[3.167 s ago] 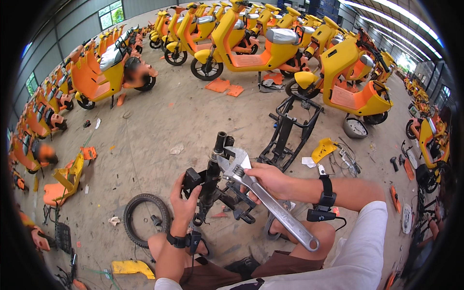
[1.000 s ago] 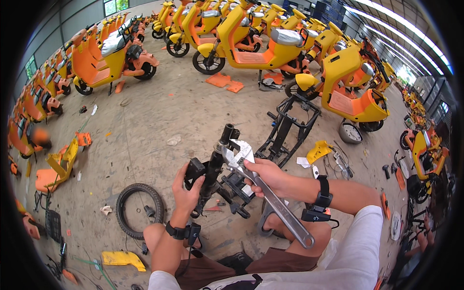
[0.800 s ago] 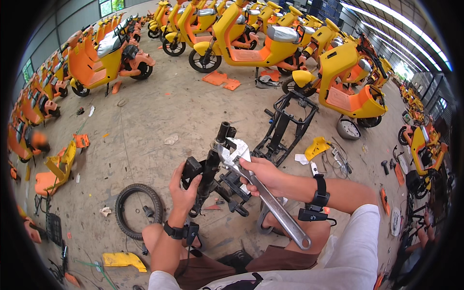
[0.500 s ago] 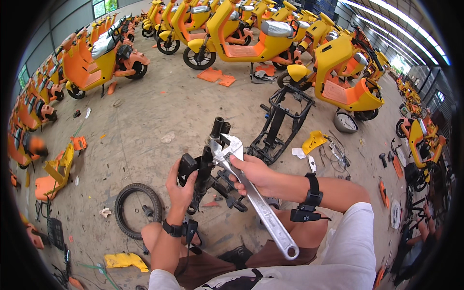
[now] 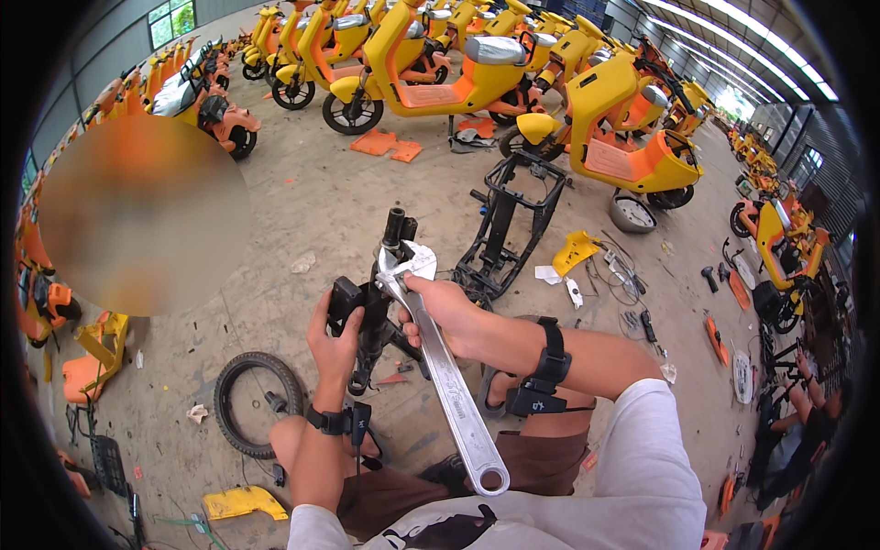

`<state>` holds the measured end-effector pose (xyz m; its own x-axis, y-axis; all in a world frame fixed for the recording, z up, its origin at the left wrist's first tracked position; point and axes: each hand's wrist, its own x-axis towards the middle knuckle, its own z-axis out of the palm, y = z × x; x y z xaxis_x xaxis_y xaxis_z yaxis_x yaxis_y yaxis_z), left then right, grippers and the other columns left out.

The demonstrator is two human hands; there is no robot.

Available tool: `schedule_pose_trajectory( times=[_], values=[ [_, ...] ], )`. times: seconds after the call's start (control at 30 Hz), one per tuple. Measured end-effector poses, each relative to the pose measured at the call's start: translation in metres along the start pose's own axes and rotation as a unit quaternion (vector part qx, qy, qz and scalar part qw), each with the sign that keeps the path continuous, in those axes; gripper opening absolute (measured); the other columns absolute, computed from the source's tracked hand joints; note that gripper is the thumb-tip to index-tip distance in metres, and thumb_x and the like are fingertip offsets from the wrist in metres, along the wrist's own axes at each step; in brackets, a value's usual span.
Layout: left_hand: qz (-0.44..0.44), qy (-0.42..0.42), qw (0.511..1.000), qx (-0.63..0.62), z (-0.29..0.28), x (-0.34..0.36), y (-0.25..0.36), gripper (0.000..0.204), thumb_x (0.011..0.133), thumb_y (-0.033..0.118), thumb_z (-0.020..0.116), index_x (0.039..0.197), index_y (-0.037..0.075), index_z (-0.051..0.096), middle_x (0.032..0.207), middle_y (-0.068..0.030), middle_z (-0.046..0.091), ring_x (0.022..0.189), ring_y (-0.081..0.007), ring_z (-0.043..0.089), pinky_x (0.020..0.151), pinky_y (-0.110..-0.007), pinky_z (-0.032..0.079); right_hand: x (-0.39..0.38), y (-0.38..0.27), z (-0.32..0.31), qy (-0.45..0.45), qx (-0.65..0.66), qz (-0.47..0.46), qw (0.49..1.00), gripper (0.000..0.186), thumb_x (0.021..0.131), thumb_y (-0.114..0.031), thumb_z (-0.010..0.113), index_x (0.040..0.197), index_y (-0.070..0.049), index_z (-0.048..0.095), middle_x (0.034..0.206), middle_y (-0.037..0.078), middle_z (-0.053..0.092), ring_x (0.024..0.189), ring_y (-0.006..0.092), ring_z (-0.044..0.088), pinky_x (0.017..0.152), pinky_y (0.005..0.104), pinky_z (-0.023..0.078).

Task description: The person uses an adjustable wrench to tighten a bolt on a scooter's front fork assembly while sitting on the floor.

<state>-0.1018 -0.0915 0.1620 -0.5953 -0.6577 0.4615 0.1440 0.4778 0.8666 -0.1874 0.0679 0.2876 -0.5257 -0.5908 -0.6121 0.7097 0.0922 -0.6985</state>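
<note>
My left hand (image 5: 330,337) is closed around a black boxy part (image 5: 346,301) beside an upright black steering tube assembly (image 5: 395,228). My right hand (image 5: 438,310) grips a large silver adjustable wrench (image 5: 447,392) near its head. The wrench's jaws are at the collar below the tube's top, and its long handle slopes down toward me over my bent legs. The lower part of the assembly is partly hidden behind my hands and the wrench.
A black frame (image 5: 500,220) lies ahead, with a yellow panel (image 5: 575,247) beside it. A loose tire (image 5: 225,403) lies left of me. Rows of yellow scooters (image 5: 440,101) stand beyond. At the far right are another person's limbs (image 5: 803,394). A blurred patch hides part of the left side.
My right hand and the wrench have swung leftward, the handle's end now lower and further left. My left hand and the assembly have shifted slightly left and up in view.
</note>
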Motion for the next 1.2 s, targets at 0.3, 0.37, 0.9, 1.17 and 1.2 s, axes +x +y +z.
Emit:
schedule_pose_trajectory(
  times=[0.3,0.37,0.9,1.17,1.2],
  values=[
    [-0.007,-0.024,1.0,-0.006,-0.005,0.002,0.001,0.055,0.079,0.018,0.075,0.125,-0.005,0.055,0.108,-0.0132,0.065,0.093,-0.0171,0.061,0.08,-0.03,0.047,0.007,0.015,0.016,0.022,0.084,-0.029,0.996,0.033,0.098,-0.039,0.049,0.089,-0.007,0.049,0.069,0.005,0.052,0.052,0.0147,0.047,0.046,0.0314,0.041],
    [-0.016,-0.005,1.0,-0.023,-0.004,0.003,0.001,0.053,0.075,0.016,0.077,0.12,-0.003,0.058,0.104,-0.0167,0.066,0.092,-0.0222,0.063,0.082,-0.032,0.048,0.007,0.017,0.015,0.02,0.077,-0.037,0.996,0.035,0.099,-0.04,0.043,0.091,-0.006,0.05,0.07,0.006,0.054,0.051,0.0161,0.049,0.046,0.0328,0.042],
    [0.261,-0.096,0.96,0.02,0.016,-0.091,0.071,0.08,0.074,0.036,0.079,0.136,0.006,0.038,0.144,-0.0251,0.035,0.136,-0.0455,0.028,0.109,-0.055,0.026,0.018,0.032,-0.015,-0.137,0.067,-0.152,0.976,0.036,0.104,-0.028,0.027,0.123,-0.001,0.039,0.107,0.025,0.063,0.072,0.0235,0.065,0.066,0.0354,0.056],
    [0.244,-0.055,0.968,-0.013,0.008,-0.079,0.091,0.042,0.089,0.025,0.062,0.122,0.004,0.046,0.137,-0.029,0.042,0.132,-0.0488,0.034,0.108,-0.059,0.026,0.013,0.036,-0.004,-0.132,0.032,-0.184,0.974,0.045,0.103,-0.032,0.026,0.124,0.002,0.046,0.113,0.016,0.064,0.085,0.0186,0.065,0.075,0.0324,0.054],
    [0.231,-0.06,0.969,-0.067,0.006,-0.079,0.089,0.041,0.09,0.023,0.059,0.123,0.003,0.045,0.136,-0.0302,0.043,0.13,-0.049,0.037,0.107,-0.057,0.027,0.011,0.041,-0.002,-0.119,0.02,-0.194,0.973,0.045,0.103,-0.032,0.027,0.124,0.001,0.048,0.113,0.014,0.065,0.087,0.0175,0.065,0.075,0.0315,0.054]
  ],
)
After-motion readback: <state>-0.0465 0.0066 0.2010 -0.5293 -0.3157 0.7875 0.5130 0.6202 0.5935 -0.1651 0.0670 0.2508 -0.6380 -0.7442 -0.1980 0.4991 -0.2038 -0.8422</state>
